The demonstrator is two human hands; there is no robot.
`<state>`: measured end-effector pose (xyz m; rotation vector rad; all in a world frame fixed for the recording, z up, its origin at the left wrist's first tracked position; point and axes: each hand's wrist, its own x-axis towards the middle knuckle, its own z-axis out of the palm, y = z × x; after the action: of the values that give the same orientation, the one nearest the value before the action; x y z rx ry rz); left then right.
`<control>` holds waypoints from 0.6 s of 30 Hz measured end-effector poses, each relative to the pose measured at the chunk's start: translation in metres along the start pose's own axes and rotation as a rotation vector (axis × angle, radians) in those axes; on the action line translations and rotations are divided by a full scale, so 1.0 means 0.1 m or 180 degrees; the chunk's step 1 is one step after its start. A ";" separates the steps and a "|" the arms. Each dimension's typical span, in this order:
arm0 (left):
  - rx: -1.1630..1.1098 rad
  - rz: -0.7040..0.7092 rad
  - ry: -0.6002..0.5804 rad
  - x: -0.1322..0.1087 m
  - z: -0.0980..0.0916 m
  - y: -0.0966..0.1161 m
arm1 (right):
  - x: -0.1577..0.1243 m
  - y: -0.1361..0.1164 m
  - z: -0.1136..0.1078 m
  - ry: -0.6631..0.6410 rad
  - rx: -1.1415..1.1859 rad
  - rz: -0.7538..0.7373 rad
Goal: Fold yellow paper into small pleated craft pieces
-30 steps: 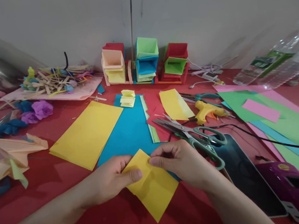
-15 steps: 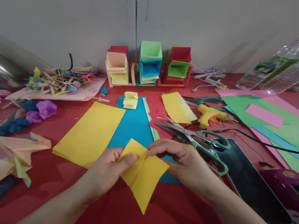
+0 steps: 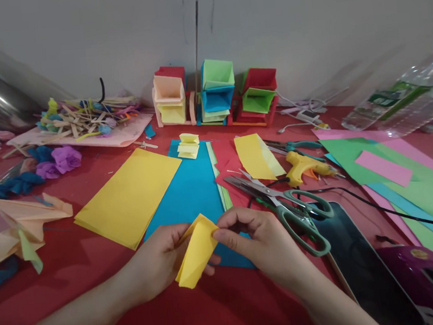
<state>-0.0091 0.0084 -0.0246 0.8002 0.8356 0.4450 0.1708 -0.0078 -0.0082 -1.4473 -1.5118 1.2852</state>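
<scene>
Between my hands, above the red table, is a yellow sheet of paper (image 3: 197, 252) bent over on itself into a narrow shape. My left hand (image 3: 162, 261) holds it from the left, its fingertips showing behind the lower right edge. The thumb and forefinger of my right hand (image 3: 258, 234) pinch its upper right edge. Beneath lies a blue sheet (image 3: 191, 185), with a small pleated pale-yellow paper piece (image 3: 189, 145) at its far end. Yellow sheets (image 3: 130, 195) lie stacked to the left. Green-handled scissors (image 3: 280, 200) rest just right of my right hand.
A phone (image 3: 362, 266) and a purple device (image 3: 420, 281) lie at the right front. Behind the scissors is a yellow glue gun (image 3: 308, 167) with a black cable. Folded paper boxes (image 3: 216, 99) stand along the wall. Paper flowers (image 3: 66, 158) and a stick-laden tray (image 3: 123, 135) are left.
The yellow paper was spread out as a diamond and is now folded over into a narrower shape. My left fingers have moved behind it; my right thumb now presses its edge.
</scene>
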 end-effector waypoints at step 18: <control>0.0596 0.0118 -0.0250 -0.07 0.02 -0.03 | 0.00 -0.02 0.06 0.0410 0.0204 0.0309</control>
<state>-0.0119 0.0010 -0.0225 1.0014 0.7980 0.3691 0.1647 -0.0090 -0.0081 -1.5473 -1.3195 1.2598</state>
